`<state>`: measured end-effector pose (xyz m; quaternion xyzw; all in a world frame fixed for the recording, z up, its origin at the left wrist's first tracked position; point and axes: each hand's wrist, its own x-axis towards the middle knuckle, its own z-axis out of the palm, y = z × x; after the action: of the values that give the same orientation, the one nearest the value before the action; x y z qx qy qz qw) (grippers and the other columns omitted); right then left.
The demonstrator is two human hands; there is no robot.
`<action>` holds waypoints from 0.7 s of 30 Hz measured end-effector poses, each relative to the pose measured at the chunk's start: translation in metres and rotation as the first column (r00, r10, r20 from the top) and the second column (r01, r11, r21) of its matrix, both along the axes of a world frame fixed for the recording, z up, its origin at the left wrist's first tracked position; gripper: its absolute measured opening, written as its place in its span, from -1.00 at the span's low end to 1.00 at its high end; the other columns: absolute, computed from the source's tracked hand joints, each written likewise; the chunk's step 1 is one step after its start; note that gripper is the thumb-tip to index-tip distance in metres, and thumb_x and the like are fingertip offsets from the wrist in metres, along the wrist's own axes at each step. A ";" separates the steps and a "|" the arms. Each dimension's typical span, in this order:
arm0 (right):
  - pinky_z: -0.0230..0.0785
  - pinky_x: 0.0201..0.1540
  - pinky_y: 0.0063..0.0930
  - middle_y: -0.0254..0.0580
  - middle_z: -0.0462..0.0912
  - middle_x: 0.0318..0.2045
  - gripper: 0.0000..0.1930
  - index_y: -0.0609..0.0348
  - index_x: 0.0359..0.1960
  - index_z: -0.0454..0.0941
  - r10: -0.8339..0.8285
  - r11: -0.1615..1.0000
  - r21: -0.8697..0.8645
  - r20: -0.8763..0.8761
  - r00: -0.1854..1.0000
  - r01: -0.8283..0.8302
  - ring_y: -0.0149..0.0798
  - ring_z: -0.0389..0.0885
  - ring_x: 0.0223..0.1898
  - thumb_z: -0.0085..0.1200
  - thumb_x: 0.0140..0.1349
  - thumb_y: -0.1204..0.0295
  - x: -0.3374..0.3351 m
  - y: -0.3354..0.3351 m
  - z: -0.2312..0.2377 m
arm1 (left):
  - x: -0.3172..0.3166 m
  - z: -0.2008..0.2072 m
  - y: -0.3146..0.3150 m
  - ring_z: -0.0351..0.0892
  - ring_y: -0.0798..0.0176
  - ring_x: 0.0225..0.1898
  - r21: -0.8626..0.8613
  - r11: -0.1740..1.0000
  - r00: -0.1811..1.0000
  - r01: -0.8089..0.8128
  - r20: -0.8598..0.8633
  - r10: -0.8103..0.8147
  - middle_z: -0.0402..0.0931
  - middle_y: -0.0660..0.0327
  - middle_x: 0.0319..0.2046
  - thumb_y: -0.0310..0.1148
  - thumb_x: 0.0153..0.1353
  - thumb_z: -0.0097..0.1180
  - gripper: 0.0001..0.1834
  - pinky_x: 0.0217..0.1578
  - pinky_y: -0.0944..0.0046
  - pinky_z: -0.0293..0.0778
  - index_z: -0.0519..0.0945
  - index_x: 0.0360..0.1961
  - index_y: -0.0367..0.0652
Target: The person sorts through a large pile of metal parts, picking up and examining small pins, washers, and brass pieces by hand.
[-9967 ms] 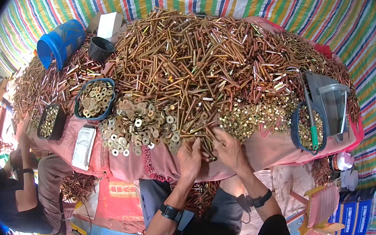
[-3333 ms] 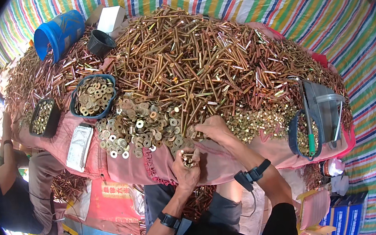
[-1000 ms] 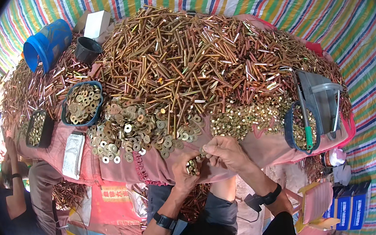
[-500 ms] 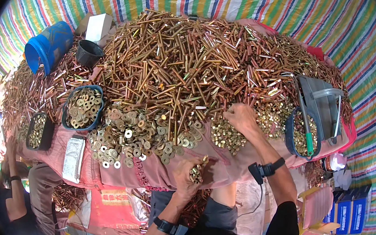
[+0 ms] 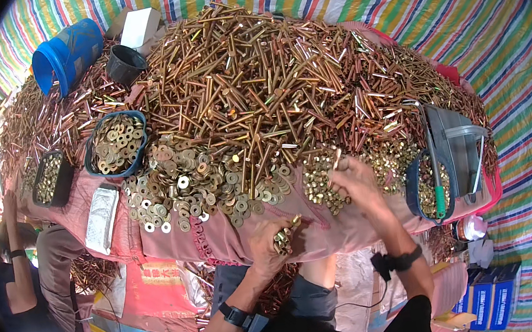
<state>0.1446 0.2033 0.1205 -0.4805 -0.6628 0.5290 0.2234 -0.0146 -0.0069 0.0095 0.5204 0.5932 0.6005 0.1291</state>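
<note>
1. The left hand (image 5: 266, 245) is closed around a small bunch of bolts (image 5: 282, 242), their ends showing at the thumb side of the fist.
2. One bolt (image 5: 296, 221) sticks out above that bunch, pointing up and to the right from the same hand.
3. The right hand (image 5: 356, 183) is over the pile of nuts (image 5: 323, 189), fingers bent and close together; I cannot tell whether they grip anything.
4. The bunch lies below and left of the right hand, well apart from it, over the near edge of the pink cloth-covered surface (image 5: 372, 222).
5. The spread of washers (image 5: 176, 190) lies beyond the left hand, to its left.
6. The large heap of bolts (image 5: 256, 87) rises beyond both hands, behind the washers and nuts.
</note>
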 end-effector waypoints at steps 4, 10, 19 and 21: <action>0.47 -0.42 -0.60 -0.23 0.73 -0.42 -0.74 0.19 -0.11 0.54 0.010 0.997 -0.071 -0.381 0.924 -0.040 -0.49 0.62 -0.48 0.39 0.36 0.39 -0.001 -0.064 -0.004 | 0.000 -0.002 0.000 0.74 0.05 -0.10 -0.045 0.999 1.000 -0.006 -0.003 0.006 0.75 0.15 -0.15 -0.53 0.12 0.39 -0.71 -0.07 0.12 0.59 0.66 -0.10 -0.14; 0.56 -0.23 -0.54 -0.13 0.73 -0.20 -0.56 0.35 0.25 0.45 0.094 0.992 0.113 -0.407 0.909 -0.052 -0.40 0.68 -0.30 0.30 0.43 0.46 -0.031 -0.100 -0.003 | 0.001 -0.004 0.006 0.73 0.00 -0.19 0.070 0.997 1.000 -0.024 -0.015 0.025 0.74 0.16 -0.18 -0.30 -0.11 0.58 -0.53 -0.16 0.09 0.52 0.67 -0.14 -0.11; 0.65 -0.05 -0.24 0.09 0.75 0.01 -0.57 0.26 0.22 0.54 0.302 0.532 0.824 0.031 0.953 -0.196 0.03 0.79 -0.13 0.33 0.36 0.44 -0.017 -0.109 -0.003 | 0.001 0.005 0.003 0.73 -0.01 -0.10 0.066 0.998 0.999 0.012 -0.050 -0.009 0.73 0.12 -0.11 -0.24 -0.01 0.56 -0.54 -0.09 0.07 0.55 0.66 -0.11 -0.13; 0.64 -0.08 -0.24 0.08 0.75 -0.03 -0.67 0.27 0.11 0.60 0.270 0.530 0.820 0.078 0.960 -0.216 0.04 0.77 -0.15 0.32 0.36 0.47 -0.016 -0.108 -0.010 | 0.001 0.007 0.004 0.73 -0.02 -0.11 0.087 0.996 0.999 0.000 -0.036 0.003 0.73 0.12 -0.10 -0.27 -0.06 0.60 -0.52 -0.11 0.06 0.55 0.66 -0.11 -0.12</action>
<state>0.1288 0.0953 0.1102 -0.2086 -0.8854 0.1997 0.3643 -0.0136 -0.0029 0.0164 0.5359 0.5691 0.6164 0.0949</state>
